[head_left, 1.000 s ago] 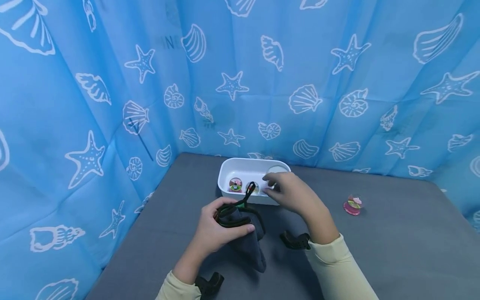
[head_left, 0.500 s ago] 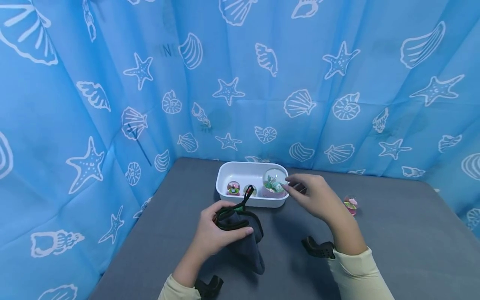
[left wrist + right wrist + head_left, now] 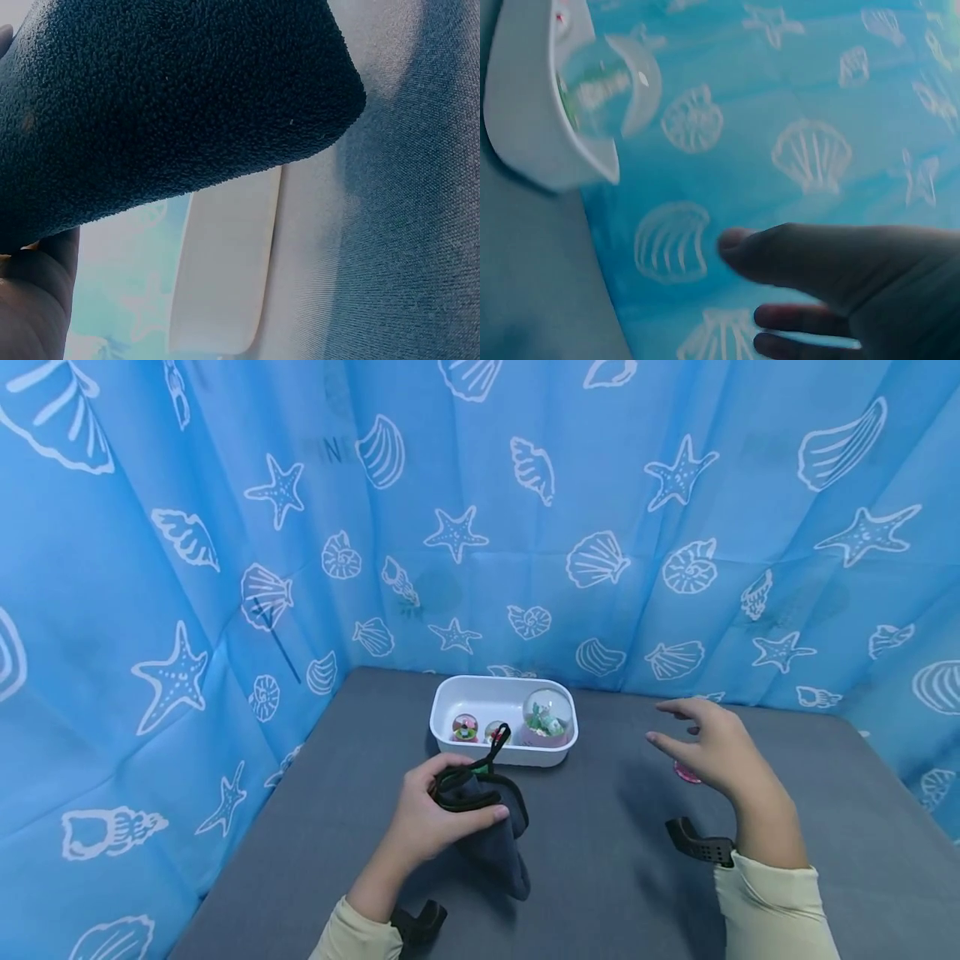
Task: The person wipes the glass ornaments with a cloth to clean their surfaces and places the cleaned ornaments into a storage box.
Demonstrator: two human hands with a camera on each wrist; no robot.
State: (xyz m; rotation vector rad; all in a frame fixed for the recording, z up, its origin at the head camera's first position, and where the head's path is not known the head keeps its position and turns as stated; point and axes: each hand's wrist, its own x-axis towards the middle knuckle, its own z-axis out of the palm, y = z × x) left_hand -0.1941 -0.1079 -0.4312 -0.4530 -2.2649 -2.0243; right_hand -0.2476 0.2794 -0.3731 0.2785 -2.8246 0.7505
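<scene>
My left hand (image 3: 431, 814) grips a folded dark grey terry cloth (image 3: 491, 856) with black trim and a hanging loop, held above the table. In the left wrist view the cloth (image 3: 187, 90) fills the upper part. My right hand (image 3: 720, 756) hovers at the right with thumb and fingers spread, holding nothing. Beneath it a small pink snow globe (image 3: 686, 772) shows only part of its base; the hand hides the rest. A large snow globe (image 3: 546, 718) stands in the right end of a white tray (image 3: 502, 756), beside two small globes (image 3: 465, 727), one partly behind the cloth's loop.
The grey-covered table (image 3: 360, 752) runs back to a blue curtain (image 3: 480, 568) printed with white shells and starfish. The tray sits near the table's back edge, just beyond the left hand. Black camera mounts (image 3: 697, 843) jut from both wrists.
My right hand has moved right, away from the large snow globe in the tray, to over the small pink one. The left hand keeps its hold on the cloth, almost unmoved.
</scene>
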